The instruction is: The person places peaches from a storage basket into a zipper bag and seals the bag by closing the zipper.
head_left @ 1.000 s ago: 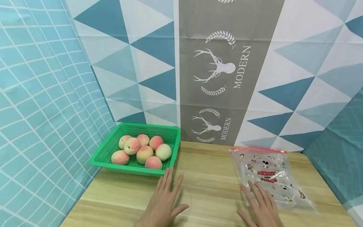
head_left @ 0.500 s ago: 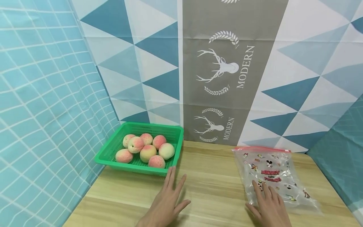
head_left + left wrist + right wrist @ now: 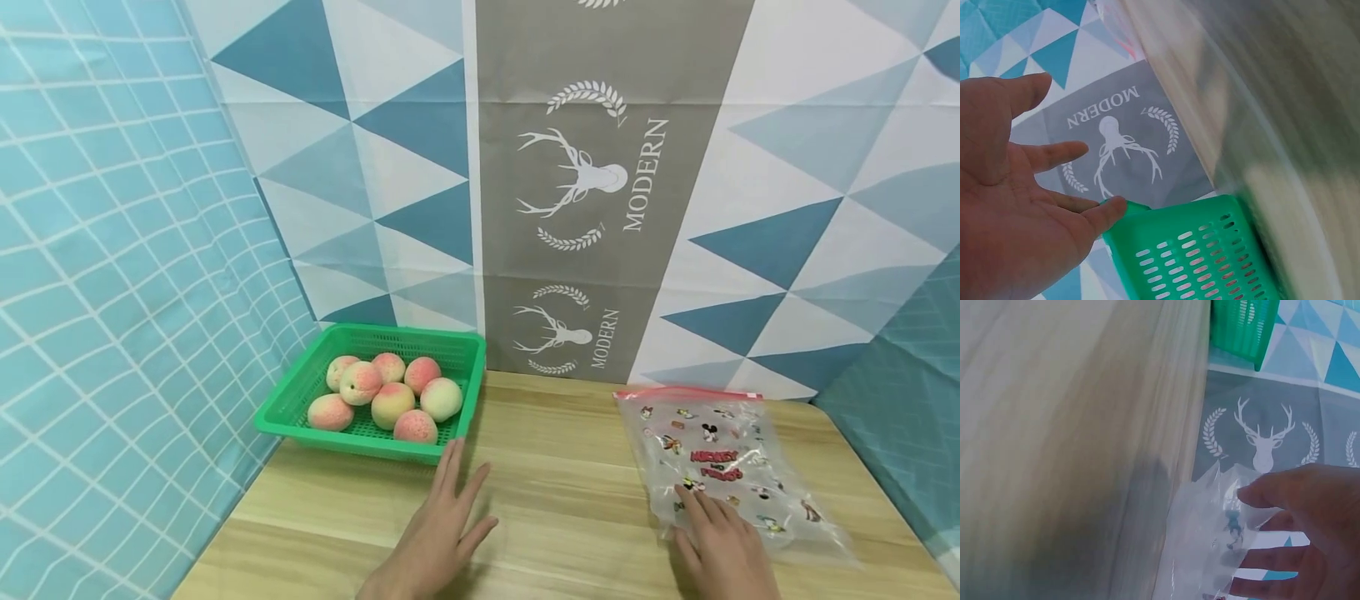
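A green plastic basket (image 3: pixel 288 392) with slotted walls stands at the back left, and several pink-and-cream peaches (image 3: pixel 393 406) lie inside it. My left hand (image 3: pixel 435 529) hovers by the basket's front right corner, fingers extended and holding nothing. On the right lies a clear zip bag (image 3: pixel 720 437) with cartoon prints and a red zip strip along its far edge. Over the bag's near left part is my right hand (image 3: pixel 723 550), fingers slightly bent. Whether its fingertips touch the plastic, I cannot tell.
A wooden tabletop (image 3: pixel 555 467) spans the front. Behind it hangs a patterned cloth (image 3: pixel 570 258) with deer heads and triangles. Blue checked cloth (image 3: pixel 127 275) walls off the left side, and teal cloth (image 3: pixel 900 383) borders the right.
My right hand has shifted to the right, further over the bag, and its fingers are more bent. The left hand has stayed almost in place. Basket, peaches and bag have not visibly moved.
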Demonstrator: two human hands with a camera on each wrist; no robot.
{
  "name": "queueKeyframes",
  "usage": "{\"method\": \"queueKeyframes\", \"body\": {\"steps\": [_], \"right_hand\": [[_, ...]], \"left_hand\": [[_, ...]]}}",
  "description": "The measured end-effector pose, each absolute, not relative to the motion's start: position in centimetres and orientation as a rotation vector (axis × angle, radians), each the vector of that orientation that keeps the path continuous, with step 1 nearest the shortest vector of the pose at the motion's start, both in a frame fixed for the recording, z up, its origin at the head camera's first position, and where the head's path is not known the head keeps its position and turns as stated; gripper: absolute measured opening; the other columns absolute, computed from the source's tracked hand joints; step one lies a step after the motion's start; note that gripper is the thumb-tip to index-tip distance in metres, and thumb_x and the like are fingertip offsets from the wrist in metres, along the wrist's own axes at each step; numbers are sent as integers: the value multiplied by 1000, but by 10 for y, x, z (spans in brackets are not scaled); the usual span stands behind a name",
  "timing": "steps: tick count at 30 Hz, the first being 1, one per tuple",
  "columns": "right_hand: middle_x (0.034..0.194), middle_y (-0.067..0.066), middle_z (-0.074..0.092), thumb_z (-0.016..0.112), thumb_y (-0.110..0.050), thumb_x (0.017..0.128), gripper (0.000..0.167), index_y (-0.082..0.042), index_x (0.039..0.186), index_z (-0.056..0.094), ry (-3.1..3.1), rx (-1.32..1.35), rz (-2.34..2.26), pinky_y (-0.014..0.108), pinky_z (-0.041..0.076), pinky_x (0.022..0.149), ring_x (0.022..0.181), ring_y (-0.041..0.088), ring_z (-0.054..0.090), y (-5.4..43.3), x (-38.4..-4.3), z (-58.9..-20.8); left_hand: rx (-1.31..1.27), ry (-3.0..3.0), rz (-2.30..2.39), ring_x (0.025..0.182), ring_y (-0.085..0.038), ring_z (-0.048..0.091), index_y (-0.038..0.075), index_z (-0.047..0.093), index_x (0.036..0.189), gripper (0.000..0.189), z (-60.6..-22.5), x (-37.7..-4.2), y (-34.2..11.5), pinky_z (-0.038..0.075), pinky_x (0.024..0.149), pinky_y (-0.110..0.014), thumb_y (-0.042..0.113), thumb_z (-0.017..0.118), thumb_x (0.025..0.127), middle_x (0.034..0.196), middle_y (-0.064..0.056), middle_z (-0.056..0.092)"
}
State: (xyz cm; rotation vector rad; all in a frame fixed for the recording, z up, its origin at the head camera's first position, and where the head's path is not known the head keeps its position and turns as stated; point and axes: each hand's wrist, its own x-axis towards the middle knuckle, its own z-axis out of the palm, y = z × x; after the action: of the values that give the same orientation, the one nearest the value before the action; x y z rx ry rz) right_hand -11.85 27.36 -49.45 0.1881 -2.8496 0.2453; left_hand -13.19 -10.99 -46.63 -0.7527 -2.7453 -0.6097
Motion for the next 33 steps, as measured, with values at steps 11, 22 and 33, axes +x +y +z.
{"method": "queueKeyframes", "body": {"steps": [11, 22, 33], "right_hand": [[110, 21, 69, 75, -6, 82, 34, -3, 115, 72, -2619, 177, 358, 60, 48, 87, 98, 45, 65, 275, -111, -487], [108, 13, 71, 74, -4, 83, 28, -8, 111, 74, -2422, 56, 489, 57, 50, 78, 97, 36, 66, 261, -104, -479], [109, 9, 73, 76, -2, 82, 27, -9, 108, 76, -2366, 12, 539, 47, 47, 84, 99, 31, 67, 249, -95, -480]], "left_hand": [[-828, -2618, -716, 151, -33, 13, 14, 54, 139, 47, -460, -132, -101, 42, 106, -51, 41, 58, 100, 164, -11, 15], [-989, -2606, -1728, 137, -27, 42, 27, 47, 141, 37, -464, -148, -72, 47, 102, -41, 36, 48, 106, 153, -1, 37], [-701, -1924, -3040, 134, -44, 44, 7, 48, 139, 40, -462, -170, -33, 49, 96, -56, 31, 44, 107, 139, -17, 49]]}}
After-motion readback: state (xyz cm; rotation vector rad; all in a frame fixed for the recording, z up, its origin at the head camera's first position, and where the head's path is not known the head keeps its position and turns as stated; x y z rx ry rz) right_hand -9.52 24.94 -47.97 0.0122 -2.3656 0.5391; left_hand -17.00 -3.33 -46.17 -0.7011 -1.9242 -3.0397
